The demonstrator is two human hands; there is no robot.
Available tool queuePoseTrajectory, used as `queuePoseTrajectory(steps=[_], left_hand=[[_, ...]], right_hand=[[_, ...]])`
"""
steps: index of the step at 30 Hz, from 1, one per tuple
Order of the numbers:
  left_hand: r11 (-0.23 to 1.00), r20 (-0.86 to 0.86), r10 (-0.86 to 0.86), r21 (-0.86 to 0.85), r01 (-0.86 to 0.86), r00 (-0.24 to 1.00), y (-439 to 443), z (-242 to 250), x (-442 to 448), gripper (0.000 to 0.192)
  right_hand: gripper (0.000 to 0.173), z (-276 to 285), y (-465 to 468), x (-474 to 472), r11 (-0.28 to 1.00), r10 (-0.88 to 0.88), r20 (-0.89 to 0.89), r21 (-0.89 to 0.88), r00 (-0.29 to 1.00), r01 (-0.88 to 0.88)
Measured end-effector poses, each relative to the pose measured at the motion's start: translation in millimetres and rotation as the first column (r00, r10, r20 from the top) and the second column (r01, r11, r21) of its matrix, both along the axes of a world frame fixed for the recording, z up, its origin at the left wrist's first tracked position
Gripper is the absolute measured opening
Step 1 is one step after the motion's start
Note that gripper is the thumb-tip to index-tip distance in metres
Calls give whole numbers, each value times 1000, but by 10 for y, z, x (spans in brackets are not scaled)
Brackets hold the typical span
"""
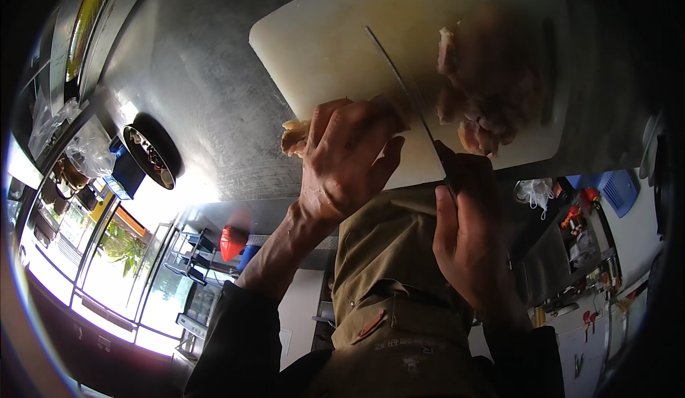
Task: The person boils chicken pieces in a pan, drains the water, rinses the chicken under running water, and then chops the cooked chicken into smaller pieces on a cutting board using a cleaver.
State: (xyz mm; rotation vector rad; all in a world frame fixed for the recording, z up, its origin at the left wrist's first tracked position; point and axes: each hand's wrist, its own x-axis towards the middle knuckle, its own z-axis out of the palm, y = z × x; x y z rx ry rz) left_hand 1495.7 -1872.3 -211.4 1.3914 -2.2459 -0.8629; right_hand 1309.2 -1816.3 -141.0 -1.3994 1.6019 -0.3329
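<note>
A white plastic cutting board (332,39) lies before me on a metal worktop. My right hand (471,227) grips a knife (404,87) whose blade appears nearly edge-on, its tip pointing away across the board. Most of the handle is hidden by the fingers. Close to the left of the blade, my left hand (350,157) bends its fingers down over a piece of pale raw meat (294,137), which pokes out on the hand's left side at the board's edge. Several more raw meat pieces (481,130) are heaped in shadow on the right part of the board.
A dark round pan or bowl (152,151) with food bits stands on the metal worktop (214,77) to the left. Plastic bags (91,149) hang near the bright window at far left. A blue plastic basket (618,192) is at the right. My brown apron (390,248) touches the worktop's near edge.
</note>
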Motion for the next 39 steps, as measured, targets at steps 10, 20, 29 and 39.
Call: queuePoseTrajectory(steps=[10, 20, 29, 39], left_hand=[[988, -14, 86, -123, -87, 996, -26, -181, -84, 32], [990, -29, 89, -107, -91, 996, -49, -208, -75, 30], [990, -11, 114, -79, -115, 993, -71, -167, -102, 28], [995, -21, 94, -25, -94, 995, -55, -184, -51, 28]], right_hand=[[67, 39, -44, 60, 996, 59, -6, 60, 998, -59], [56, -5, -140, 96, 989, 103, -64, 113, 993, -96], [50, -8, 84, -91, 983, 132, -91, 141, 987, -119], [49, -380, -65, 155, 991, 76, -83, -108, 994, -85]])
